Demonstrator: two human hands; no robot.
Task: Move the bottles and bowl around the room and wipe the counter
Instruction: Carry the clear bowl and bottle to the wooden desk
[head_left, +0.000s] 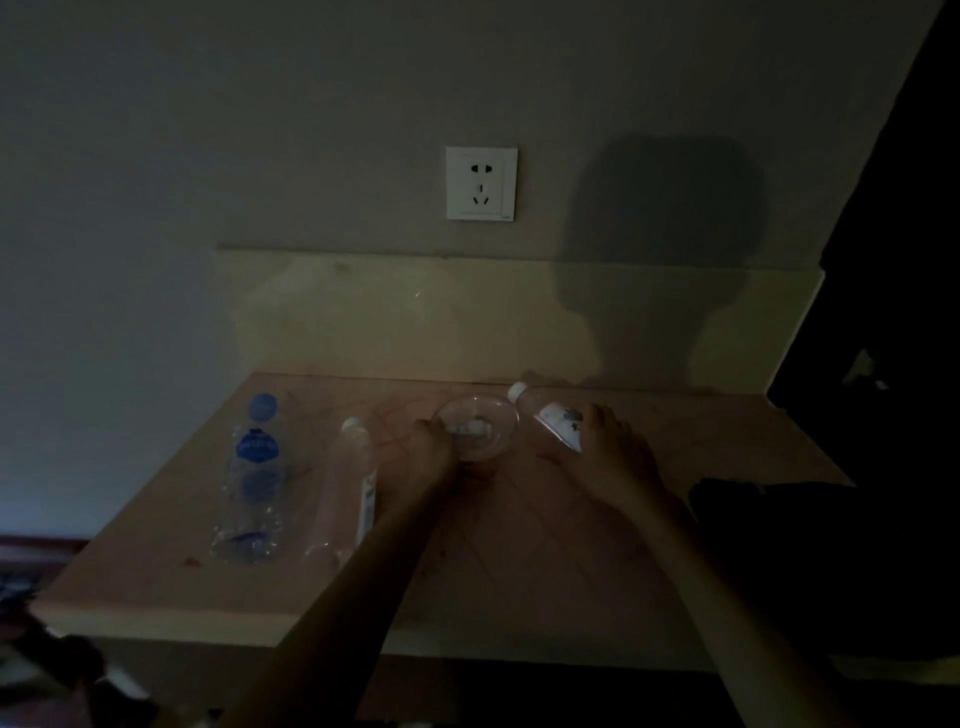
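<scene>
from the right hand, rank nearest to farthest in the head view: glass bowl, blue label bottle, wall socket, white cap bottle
1. white cap bottle, gripped by the right hand
2. glass bowl, just to its left, at the left hand
3. blue label bottle, far left on the counter
4. wall socket, up on the wall behind

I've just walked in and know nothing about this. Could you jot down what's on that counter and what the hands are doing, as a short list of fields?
light: dim
counter: pinkish, tiled
blue-label bottle: standing, far left
clear bottle: standing beside it
bowl: clear, mid-counter
left hand: grips the bowl's rim
tilted bottle: white cap, leaning left
right hand: holds the tilted bottle
wall socket: white, above the counter
</scene>
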